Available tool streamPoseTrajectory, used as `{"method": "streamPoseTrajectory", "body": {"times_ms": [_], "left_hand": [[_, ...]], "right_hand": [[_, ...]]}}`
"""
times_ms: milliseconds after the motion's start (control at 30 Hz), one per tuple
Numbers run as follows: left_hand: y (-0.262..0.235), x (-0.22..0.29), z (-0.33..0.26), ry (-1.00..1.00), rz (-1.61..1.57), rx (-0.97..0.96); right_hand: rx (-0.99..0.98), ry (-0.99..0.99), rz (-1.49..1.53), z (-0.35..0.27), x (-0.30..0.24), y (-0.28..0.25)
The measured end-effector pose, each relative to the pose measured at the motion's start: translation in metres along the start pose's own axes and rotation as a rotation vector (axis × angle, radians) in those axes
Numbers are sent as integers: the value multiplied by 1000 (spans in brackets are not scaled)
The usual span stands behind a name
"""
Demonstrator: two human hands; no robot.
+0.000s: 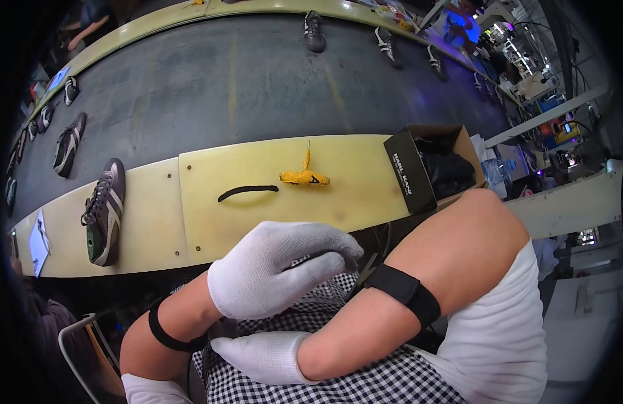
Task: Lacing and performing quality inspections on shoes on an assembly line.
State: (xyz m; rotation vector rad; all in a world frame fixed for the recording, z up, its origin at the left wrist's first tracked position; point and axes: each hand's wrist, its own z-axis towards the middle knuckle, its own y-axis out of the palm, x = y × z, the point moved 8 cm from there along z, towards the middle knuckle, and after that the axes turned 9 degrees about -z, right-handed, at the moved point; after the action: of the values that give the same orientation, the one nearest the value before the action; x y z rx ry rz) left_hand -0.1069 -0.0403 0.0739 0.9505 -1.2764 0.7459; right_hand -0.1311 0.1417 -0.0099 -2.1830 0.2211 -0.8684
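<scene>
Left hand (pixel 278 269) fingers curled together, holding nothing; right hand (pixel 257 357) fingers hidden, cannot tell.

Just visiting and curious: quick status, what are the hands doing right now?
Left hand gloved, curled, resting in lap. Right hand gloved, tucked beneath it. Nearest: yellow-handled tool and black strip on the bench, untouched.

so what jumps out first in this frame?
Two white-gloved hands folded over a checked lap at bottom centre: the left hand on top, the right hand tucked beneath. Beyond them, a yellow-wrapped T-handle tool lies on the pale bench, an open black shoebox at its right end.
</scene>
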Motion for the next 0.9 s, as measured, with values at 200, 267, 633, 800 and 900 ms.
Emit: {"method": "streamPoseTrajectory", "body": {"times_ms": [200,267,633,800,900], "left_hand": [[14,4,-1,144,10,-141],[13,-1,-6,107,55,-144],[-167,-78,-72,-77,518,708],[-207,-138,-134,-111,1157,764],[-195,-189,-157,-205,1289,843]], "right_hand": [[-6,-1,68,-1,12,-6],[-14,-7,111,-2,20,-5],[432,492,537,-40,118,133],[391,1282,643,-160,168,301],[19,1815,889,-248,136,399]]}}
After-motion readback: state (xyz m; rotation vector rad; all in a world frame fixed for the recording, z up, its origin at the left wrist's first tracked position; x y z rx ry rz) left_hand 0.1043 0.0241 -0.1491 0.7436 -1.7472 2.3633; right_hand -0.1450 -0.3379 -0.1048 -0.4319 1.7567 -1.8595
